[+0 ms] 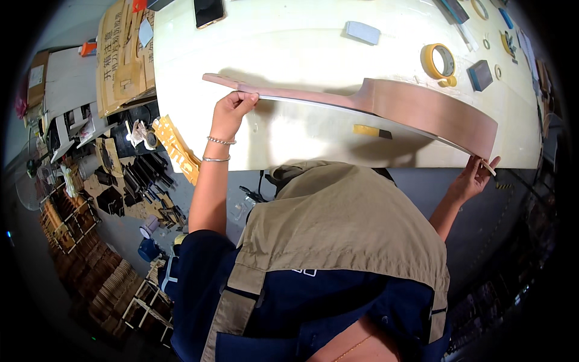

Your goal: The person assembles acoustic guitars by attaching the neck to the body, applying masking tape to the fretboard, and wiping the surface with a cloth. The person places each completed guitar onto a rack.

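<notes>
An unfinished ukulele or small guitar (431,111) of bare pinkish-brown wood is held on its side over the near part of the white table (289,36). Its neck points left and its rounded body lies to the right. My left hand (232,108) pinches the neck close to the headstock, thumb and fingers closed on it. At the tail end of the body, my right hand (470,181) grips with bent fingers. A thin pale strip (488,168) shows by those fingers; whether it belongs to the instrument I cannot tell. Below the body lies a small yellow-and-black piece (372,131).
A phone (209,13) and a blue-grey block (363,32) lie at the far side. To the right are a yellow tape roll (438,61) and a dark sanding block (480,75). Left of the table stand a cardboard box (123,66) and a tape-covered yellow strip (175,145).
</notes>
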`<state>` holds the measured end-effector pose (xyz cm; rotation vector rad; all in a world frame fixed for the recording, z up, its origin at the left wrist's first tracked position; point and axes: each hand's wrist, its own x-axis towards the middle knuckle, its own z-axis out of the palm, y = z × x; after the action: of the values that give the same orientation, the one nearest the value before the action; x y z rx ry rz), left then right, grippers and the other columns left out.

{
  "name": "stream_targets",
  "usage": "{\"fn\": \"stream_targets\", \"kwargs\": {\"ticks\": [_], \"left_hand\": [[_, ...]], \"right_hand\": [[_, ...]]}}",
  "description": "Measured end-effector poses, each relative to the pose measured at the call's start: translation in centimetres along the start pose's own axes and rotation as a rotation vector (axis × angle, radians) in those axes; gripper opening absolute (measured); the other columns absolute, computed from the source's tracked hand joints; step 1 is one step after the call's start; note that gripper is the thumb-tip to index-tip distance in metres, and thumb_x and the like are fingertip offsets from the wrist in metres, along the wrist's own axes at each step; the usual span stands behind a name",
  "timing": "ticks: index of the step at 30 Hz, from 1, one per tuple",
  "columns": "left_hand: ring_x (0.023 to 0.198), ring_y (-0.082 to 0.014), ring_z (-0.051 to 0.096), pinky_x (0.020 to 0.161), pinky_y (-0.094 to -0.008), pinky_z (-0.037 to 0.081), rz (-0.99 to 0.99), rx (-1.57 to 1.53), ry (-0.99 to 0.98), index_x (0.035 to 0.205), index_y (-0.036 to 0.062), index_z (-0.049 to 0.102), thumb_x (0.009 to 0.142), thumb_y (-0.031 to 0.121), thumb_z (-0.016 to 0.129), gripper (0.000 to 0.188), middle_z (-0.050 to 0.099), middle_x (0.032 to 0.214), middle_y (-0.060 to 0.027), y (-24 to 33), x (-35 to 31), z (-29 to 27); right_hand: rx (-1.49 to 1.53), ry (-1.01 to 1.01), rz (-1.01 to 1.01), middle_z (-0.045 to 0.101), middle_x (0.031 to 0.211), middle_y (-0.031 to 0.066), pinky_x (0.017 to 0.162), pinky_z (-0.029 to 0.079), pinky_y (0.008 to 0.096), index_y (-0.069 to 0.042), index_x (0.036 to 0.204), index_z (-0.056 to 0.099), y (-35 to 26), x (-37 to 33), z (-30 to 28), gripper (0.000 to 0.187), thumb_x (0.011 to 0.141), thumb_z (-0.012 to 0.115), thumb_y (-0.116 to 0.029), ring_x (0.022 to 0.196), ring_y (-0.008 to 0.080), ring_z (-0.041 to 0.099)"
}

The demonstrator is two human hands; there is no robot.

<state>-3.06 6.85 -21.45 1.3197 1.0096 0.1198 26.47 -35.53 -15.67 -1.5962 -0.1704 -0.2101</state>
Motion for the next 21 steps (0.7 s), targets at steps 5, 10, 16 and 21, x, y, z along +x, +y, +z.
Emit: {"fn": "stream_targets", "kwargs": {"ticks": [5, 10, 16, 21], "left_hand": [[0.084, -0.0133, 0.060, 0.080, -0.0255, 0.048, -0.010, -0.126, 0.208, 0.093, 0.0015, 0.062, 0.083, 0.012, 0.068, 0.015, 0.065, 0.090, -0.0055, -0.3, -0.4, 1.1], [0.103, -0.0179, 0.054, 0.099, -0.0380, 0.025, 0.839, 0.865, 0.653, 0.093, 0.0128, 0.066, 0.079, 0.004, 0.066, 0.016, 0.064, 0.090, -0.0011, 0.0, -2.8, 4.7], [0.114, -0.0167, 0.050, 0.105, -0.0455, 0.007, 0.893, 1.096, 0.680, 0.113, 0.0181, 0.065, 0.083, 0.005, 0.060, 0.032, 0.063, 0.092, 0.0050, -2.3, -3.0, 5.3], [0.121, -0.0185, 0.044, 0.108, -0.0489, -0.001, 0.885, 1.232, 0.642, 0.121, 0.0212, 0.061, 0.082, 0.007, 0.061, 0.042, 0.060, 0.106, 0.0060, -3.1, -2.7, 5.4]], "right_hand": [[-0.065, -0.005, -0.030, 0.052, 0.119, 0.0087, 0.098, 0.044, 0.0328, 0.001, 0.143, 0.019, 1.0, 0.3, -0.9, 0.062, 0.092, 0.053, 0.000, 0.106, 0.0152, 0.053], [0.017, 0.022, -0.013, 0.050, 0.124, 0.0123, 0.099, 0.044, 0.0333, 0.001, 0.143, 0.018, 1.7, 0.0, -0.3, 0.061, 0.092, 0.051, 0.000, 0.109, 0.0166, 0.052], [0.006, 0.054, -0.014, 0.051, 0.122, 0.0108, 0.096, 0.047, 0.0307, 0.000, 0.142, 0.025, 2.4, 0.0, -0.3, 0.061, 0.088, 0.054, 0.007, 0.106, 0.0159, 0.053], [0.029, 0.093, -0.032, 0.055, 0.113, 0.0067, 0.094, 0.046, 0.0276, 0.001, 0.141, 0.028, 2.6, -0.2, 0.0, 0.065, 0.084, 0.058, 0.010, 0.100, 0.0129, 0.054]]}}
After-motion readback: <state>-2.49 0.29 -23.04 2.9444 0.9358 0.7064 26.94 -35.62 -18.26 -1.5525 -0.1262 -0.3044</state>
